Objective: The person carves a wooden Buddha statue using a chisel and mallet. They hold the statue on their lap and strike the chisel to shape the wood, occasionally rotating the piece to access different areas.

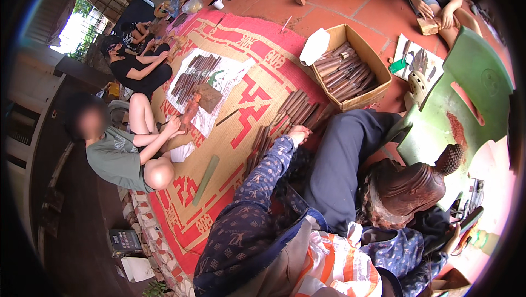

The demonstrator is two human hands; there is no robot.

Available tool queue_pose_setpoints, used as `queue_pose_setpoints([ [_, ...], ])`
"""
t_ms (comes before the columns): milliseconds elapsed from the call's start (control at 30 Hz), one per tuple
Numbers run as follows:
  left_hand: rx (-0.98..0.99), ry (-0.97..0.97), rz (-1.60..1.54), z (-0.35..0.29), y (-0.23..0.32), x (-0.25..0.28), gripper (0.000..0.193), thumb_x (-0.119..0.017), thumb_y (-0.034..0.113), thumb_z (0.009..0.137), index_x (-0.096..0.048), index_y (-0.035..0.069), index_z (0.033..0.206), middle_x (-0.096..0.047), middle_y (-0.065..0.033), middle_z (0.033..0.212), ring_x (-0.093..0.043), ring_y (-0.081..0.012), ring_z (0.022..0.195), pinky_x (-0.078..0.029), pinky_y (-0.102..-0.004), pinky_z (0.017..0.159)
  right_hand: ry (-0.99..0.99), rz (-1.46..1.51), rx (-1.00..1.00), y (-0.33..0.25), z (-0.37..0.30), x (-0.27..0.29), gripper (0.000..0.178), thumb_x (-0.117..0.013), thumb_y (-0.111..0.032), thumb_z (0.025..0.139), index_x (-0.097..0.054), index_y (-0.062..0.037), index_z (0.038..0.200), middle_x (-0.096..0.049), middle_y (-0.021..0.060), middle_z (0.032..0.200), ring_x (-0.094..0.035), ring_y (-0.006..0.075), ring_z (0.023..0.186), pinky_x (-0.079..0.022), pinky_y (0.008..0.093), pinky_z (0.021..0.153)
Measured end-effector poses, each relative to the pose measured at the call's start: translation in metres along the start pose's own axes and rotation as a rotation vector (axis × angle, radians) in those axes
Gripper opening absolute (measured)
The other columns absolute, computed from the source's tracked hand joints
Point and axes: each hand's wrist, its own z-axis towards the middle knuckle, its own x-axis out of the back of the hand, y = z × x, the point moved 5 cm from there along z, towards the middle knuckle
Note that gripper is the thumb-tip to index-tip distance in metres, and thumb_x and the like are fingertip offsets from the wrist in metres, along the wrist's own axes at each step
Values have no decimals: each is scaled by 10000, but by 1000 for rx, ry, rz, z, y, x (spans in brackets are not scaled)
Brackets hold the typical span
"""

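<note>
My left arm, in a blue patterned sleeve, stretches out to the row of wood-handled carving chisels [298, 108] on the mat. There my left hand [298, 134] is closed at their near ends; what lies in its fingers is hidden. More chisels [262, 142] lie just left of it. My right hand [453, 239] is low at the right, closed around the lower end of a dark flat bar [471, 219]. A dark carved wooden statue of a seated figure [408, 194], with a knobbed head, leans between my legs and the green plastic chair [433, 143].
A cardboard box [359, 102] full of chisels stands beyond my knee. The red-and-tan mat [241, 78] bears a white sheet [236, 70] with more chisels, a wooden block [208, 97] and a green strip [206, 181]. Several people sit around, some holding wooden carvings.
</note>
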Motion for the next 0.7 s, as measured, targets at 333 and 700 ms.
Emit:
queue_pose_setpoints([
  [333, -862, -245, -347, -189, 209, -49, 411, -629, -45, 836, -380, 56, 1146, -602, -94, 835, -634, -175, 765, -522, -280, 711, -52, 424, -33, -40, -146, -56, 284, -640, -389, 881, -563, -117, 903, -590, -9, 787, -499, 97, 614, -436, 256, 608],
  [700, -1488, -801, 288, -350, 300, -267, 439, -618, 293, 868, -496, 4, 1175, -519, -47, 747, -559, -156, 610, -466, -295, 562, -132, 413, 246, -120, -258, -63, 459, -659, -154, 829, -451, 22, 1199, -499, 23, 810, -483, 92, 652, -424, 242, 587],
])
